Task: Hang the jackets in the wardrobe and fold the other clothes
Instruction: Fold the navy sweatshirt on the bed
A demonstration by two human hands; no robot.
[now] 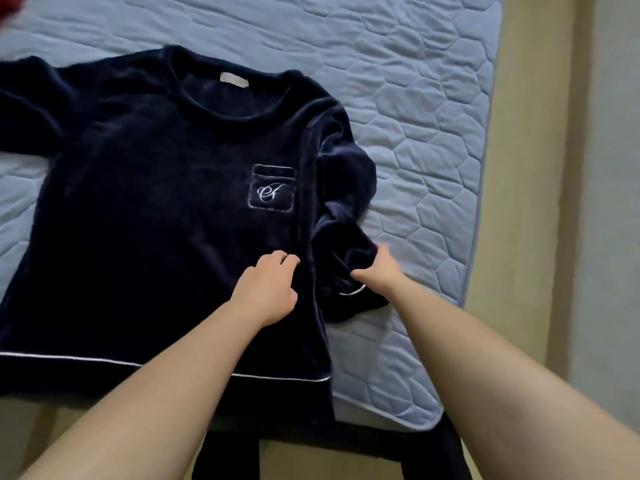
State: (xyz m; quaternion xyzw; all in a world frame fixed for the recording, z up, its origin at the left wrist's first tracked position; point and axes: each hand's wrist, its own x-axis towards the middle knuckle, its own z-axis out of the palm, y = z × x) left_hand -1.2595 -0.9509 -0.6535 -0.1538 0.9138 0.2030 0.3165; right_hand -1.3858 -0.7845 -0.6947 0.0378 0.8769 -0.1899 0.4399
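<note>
A dark navy velvet sweatshirt (156, 209) lies face up on the bed, neck away from me, with a small embroidered chest pocket (272, 187) and white piping near the hem. Its right sleeve (343, 216) is bunched beside the body. My right hand (377, 271) grips the cuff end of that sleeve, fingers buried in the fabric. My left hand (266, 289) rests on the sweatshirt's right side seam with fingers curled, pinching the cloth. The left sleeve stretches out to the far left edge of view.
The light blue quilted mattress (415, 133) fills most of the view; its right edge runs along a beige floor (533, 202). Something red (10, 5) shows at the top left corner. Dark trouser legs (228, 459) stand at the bed's near edge.
</note>
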